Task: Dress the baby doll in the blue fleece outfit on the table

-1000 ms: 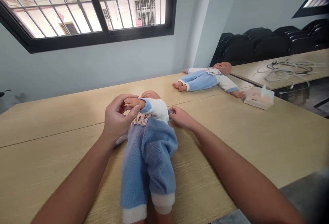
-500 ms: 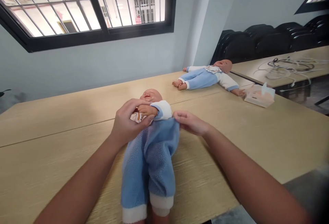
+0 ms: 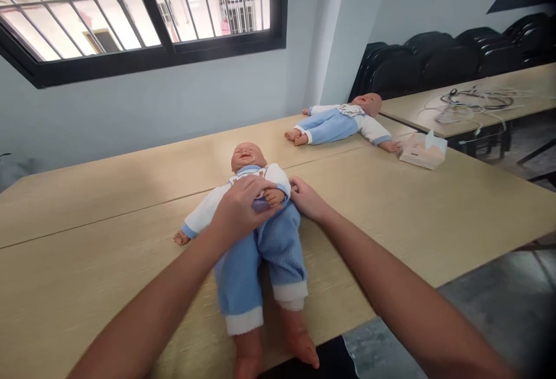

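A baby doll (image 3: 247, 157) lies on its back on the wooden table, its feet toward me. It wears a white top with blue cuffs and blue fleece trousers (image 3: 241, 277) with white ankle bands. My left hand (image 3: 243, 205) is across its belly, fingers and thumb closed around the doll's forearm (image 3: 274, 195) near the cuff. At the doll's hip, my right hand (image 3: 309, 198) pinches the side of the trousers by the waist; its fingertips are partly hidden behind the sleeve. The doll's other arm (image 3: 197, 225) stretches out on the table.
A second doll (image 3: 336, 124) in similar clothes lies farther back on the table (image 3: 108, 274). Beside its hand stands a tissue box (image 3: 423, 150). Tangled cables (image 3: 473, 104) rest on another table, with stacked black chairs (image 3: 443, 57) behind. A barred window is on the wall.
The doll's face and outstretched arm have come into fuller view. My left hand has shifted right and slightly down with the doll's forearm. The trouser legs now sit higher, showing the lower legs and a foot.
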{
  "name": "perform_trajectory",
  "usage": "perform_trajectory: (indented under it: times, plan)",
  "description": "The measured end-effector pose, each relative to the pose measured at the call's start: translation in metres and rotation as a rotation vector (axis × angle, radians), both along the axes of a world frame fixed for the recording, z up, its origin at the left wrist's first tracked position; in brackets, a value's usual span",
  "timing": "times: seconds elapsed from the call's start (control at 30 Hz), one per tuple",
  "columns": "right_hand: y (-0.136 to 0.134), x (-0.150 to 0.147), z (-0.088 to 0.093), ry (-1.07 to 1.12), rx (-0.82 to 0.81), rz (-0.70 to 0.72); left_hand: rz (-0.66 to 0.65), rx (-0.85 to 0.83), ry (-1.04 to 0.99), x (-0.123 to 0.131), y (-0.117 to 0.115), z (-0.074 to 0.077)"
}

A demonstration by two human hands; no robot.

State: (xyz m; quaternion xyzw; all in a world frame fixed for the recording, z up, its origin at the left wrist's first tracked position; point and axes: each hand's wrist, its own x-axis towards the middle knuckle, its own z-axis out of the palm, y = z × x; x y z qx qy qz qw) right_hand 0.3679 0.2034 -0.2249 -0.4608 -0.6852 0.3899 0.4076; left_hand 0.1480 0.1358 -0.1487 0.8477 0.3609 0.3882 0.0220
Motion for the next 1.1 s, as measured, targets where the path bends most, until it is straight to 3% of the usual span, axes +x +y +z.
perform_trajectory:
  times: [0.07, 0.13, 0.27, 0.37, 0.53, 0.67, 0.8, 0.87, 0.97, 1.1]
  plan:
    - [-0.031, 0.005, 0.0, -0.113, 0.123, -0.21, -0.019, 0.009, 0.109, 0.01, -0.003, -0.003]
    - [-0.076, 0.013, 0.0, -0.225, 0.251, -0.286, -0.032, 0.028, 0.214, 0.02, -0.007, -0.005]
    - [-0.169, 0.026, 0.001, -0.398, 0.481, 0.136, -0.043, 0.058, 0.417, 0.035, -0.015, -0.007]
    - [-0.206, 0.025, -0.003, -0.503, 0.574, 0.101, -0.043, 0.079, 0.558, 0.045, -0.019, -0.006]
    - [-0.216, 0.019, -0.01, -0.592, 0.742, -0.008, -0.062, 0.064, 0.624, 0.047, -0.035, 0.008]
    - [-0.216, 0.019, -0.01, -0.634, 0.724, -0.002, -0.068, 0.01, 0.539, 0.032, -0.087, 0.014]
    - [-0.216, 0.017, -0.009, -0.635, 0.69, -0.037, -0.142, -0.173, 0.506, 0.02, -0.158, -0.002]
    - [-0.216, 0.015, -0.008, -0.615, 0.676, -0.051, -0.144, -0.22, 0.593, 0.019, -0.184, -0.016]
    - [-0.223, 0.013, -0.006, -0.567, 0.621, 0.032, -0.063, -0.169, 0.671, 0.019, -0.2, -0.033]
    - [-0.239, 0.017, -0.007, -0.472, 0.539, 0.244, -0.045, -0.132, 0.631, 0.015, -0.199, -0.045]
